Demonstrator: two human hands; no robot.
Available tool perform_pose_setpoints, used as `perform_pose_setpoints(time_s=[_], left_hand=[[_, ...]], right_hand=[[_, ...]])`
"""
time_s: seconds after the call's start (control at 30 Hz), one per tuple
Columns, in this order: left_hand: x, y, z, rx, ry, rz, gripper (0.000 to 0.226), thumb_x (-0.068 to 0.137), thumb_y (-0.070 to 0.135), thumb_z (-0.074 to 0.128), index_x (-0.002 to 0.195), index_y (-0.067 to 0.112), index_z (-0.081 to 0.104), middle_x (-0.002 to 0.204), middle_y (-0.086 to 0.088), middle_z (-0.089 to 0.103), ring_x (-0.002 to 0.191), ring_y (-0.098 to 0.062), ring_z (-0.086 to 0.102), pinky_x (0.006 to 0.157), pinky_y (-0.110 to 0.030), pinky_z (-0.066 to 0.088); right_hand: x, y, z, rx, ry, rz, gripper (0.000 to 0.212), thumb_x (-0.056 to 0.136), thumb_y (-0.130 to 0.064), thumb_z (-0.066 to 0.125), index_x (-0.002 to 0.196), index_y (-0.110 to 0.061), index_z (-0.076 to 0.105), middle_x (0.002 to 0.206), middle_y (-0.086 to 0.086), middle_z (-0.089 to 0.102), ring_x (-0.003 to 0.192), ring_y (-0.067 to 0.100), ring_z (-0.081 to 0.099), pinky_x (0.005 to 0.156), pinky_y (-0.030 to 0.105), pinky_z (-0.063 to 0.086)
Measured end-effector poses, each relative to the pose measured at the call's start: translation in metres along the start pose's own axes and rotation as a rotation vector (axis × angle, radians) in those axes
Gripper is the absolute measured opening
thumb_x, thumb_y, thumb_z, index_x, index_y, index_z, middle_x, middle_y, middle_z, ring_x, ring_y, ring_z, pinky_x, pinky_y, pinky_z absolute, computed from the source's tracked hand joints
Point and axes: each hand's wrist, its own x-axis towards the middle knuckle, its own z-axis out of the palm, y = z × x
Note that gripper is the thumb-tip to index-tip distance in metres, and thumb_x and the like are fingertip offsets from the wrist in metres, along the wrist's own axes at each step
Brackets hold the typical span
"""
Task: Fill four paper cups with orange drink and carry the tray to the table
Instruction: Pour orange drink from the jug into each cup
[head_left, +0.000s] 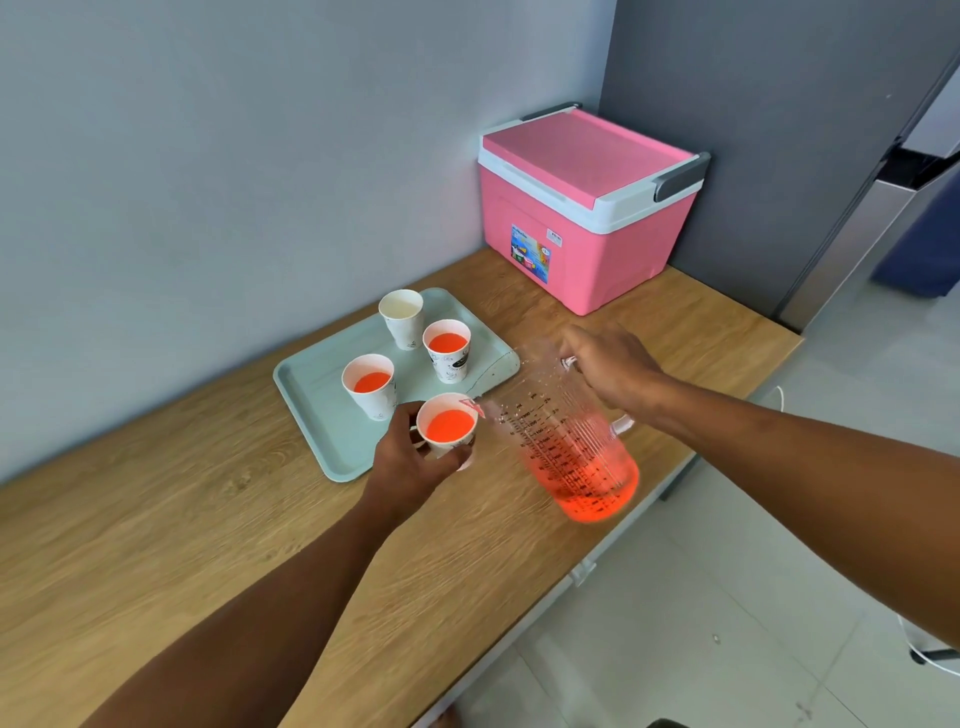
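Step in hand looks like the pour into cup no. 3. The left hand (410, 457), low centre of the frame, is wrapped round the nearest paper cup (448, 427), fingers closed on its wall, steadying it at the tray's near-right corner; can't tell if the cup sits on the tray or is lifted just off it. The right hand (613, 366), right of centre, is closed on the handle of the clear measuring jug (566, 441), which is tilted w/ its spout touching or just over that cup's rim. The jug is blurred, so it can't be said if drink is flowing. Orange drink pools in the jug's low end, approx. a third left by the look of it.

Count:
- Paper cups: 4. Three hold orange drink: the held one, the left cup (370, 384) and the right cup (448, 349). The back cup (401, 316), nearest the wall, shows a white bottom, i.e. empty.
- Tray (311, 384): 1, pale green, centre-left on the wooden counter (156, 519).
- Jug: 1.
- Pink cooler box (587, 208): 1, lid on, upper right of the frame, well apart from the tray.

Next move, as a judgement: level the jug, let go of the near cup, then reach past the others to fill the back cup w/o knocking them. The left cup looks lower than the rest and may want a top-up. Then the jug goes down and both hands take the tray.
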Motion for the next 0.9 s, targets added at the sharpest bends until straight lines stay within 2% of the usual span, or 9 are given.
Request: perform_pose_setpoints(time_s=[0.07, 0.13, 0.27, 0.37, 0.43, 0.57, 0.77, 0.83, 0.9], left_hand=[[-0.002, -0.003, -0.011, -0.011, 0.027, 0.002, 0.076, 0.071, 0.043, 0.090, 0.131, 0.024, 0.048, 0.125, 0.010, 0.063, 0.109, -0.008, 0.064, 0.087, -0.022, 0.055], [-0.005, -0.008, -0.025, -0.023, 0.063, 0.001, 0.075, 0.070, 0.040, 0.091, 0.130, 0.023, 0.050, 0.123, 0.010, 0.065, 0.109, -0.006, 0.065, 0.088, -0.023, 0.056], [-0.010, -0.016, -0.063, -0.007, 0.136, -0.007, 0.072, 0.066, 0.040, 0.092, 0.124, 0.022, 0.053, 0.117, 0.009, 0.067, 0.105, -0.006, 0.067, 0.081, -0.017, 0.054], [-0.009, -0.028, -0.100, 0.019, 0.201, -0.024, 0.071, 0.064, 0.044, 0.093, 0.121, 0.025, 0.054, 0.113, 0.007, 0.068, 0.101, -0.010, 0.070, 0.082, -0.027, 0.058], [-0.005, -0.035, -0.124, 0.049, 0.246, -0.043, 0.070, 0.065, 0.043, 0.094, 0.121, 0.026, 0.054, 0.113, 0.006, 0.069, 0.101, -0.011, 0.070, 0.083, -0.032, 0.059], [0.017, -0.047, -0.162, 0.084, 0.324, -0.065, 0.056, 0.066, 0.036, 0.094, 0.105, 0.035, 0.053, 0.113, 0.002, 0.068, 0.100, -0.006, 0.068, 0.083, -0.031, 0.056], [0.081, -0.065, -0.175, 0.114, 0.335, -0.114, 0.071, 0.070, 0.041, 0.091, 0.125, 0.018, 0.053, 0.122, 0.000, 0.066, 0.107, -0.020, 0.066, 0.084, -0.034, 0.051], [0.101, -0.068, -0.170, 0.103, 0.328, -0.129, 0.074, 0.067, 0.050, 0.091, 0.125, 0.020, 0.055, 0.119, 0.003, 0.068, 0.104, -0.018, 0.067, 0.082, -0.032, 0.051], [0.120, -0.073, -0.166, 0.089, 0.304, -0.133, 0.077, 0.062, 0.060, 0.091, 0.121, 0.021, 0.060, 0.113, 0.005, 0.071, 0.100, -0.014, 0.069, 0.079, -0.030, 0.052]], right_hand=[[0.001, 0.005, 0.002, 0.103, -0.009, 0.001, 0.032, 0.091, -0.040, 0.049, 0.066, -0.028, 0.066, 0.044, -0.010, 0.042, 0.037, 0.012, 0.032, 0.049, 0.031, 0.029], [0.003, 0.007, 0.005, 0.166, -0.015, -0.023, 0.048, 0.095, -0.033, 0.047, 0.049, -0.035, 0.062, 0.041, -0.011, 0.038, 0.037, 0.010, 0.030, 0.049, 0.030, 0.027], [0.006, 0.006, 0.015, 0.238, -0.024, -0.050, 0.056, 0.093, -0.029, 0.047, 0.037, -0.025, 0.052, 0.039, -0.012, 0.036, 0.035, 0.006, 0.029, 0.052, 0.031, 0.027], [0.010, 0.005, 0.023, 0.281, -0.015, -0.040, 0.043, 0.085, -0.038, 0.046, 0.062, -0.014, 0.073, 0.037, -0.013, 0.039, 0.033, 0.003, 0.032, 0.053, 0.031, 0.028], [0.013, 0.006, 0.027, 0.290, -0.010, -0.034, 0.050, 0.080, -0.041, 0.045, 0.074, 0.000, 0.072, 0.037, -0.013, 0.039, 0.033, 0.004, 0.032, 0.053, 0.030, 0.027], [0.016, 0.010, 0.032, 0.330, 0.006, -0.031, 0.039, 0.076, -0.039, 0.048, 0.041, -0.021, 0.046, 0.043, -0.009, 0.033, 0.041, 0.011, 0.026, 0.051, 0.031, 0.025], [0.018, 0.022, 0.033, 0.334, 0.087, -0.013, 0.059, 0.097, -0.021, 0.047, 0.042, -0.034, 0.060, 0.039, -0.022, 0.045, 0.053, 0.010, 0.038, 0.057, 0.029, 0.030], [0.015, 0.023, 0.033, 0.341, 0.119, -0.018, 0.049, 0.101, -0.016, 0.042, 0.063, -0.024, 0.073, 0.040, -0.023, 0.048, 0.049, 0.003, 0.044, 0.057, 0.029, 0.032], [0.010, 0.022, 0.032, 0.345, 0.166, -0.013, 0.042, 0.103, -0.012, 0.040, 0.083, 0.000, 0.075, 0.040, -0.023, 0.050, 0.043, -0.002, 0.050, 0.058, 0.028, 0.033]])
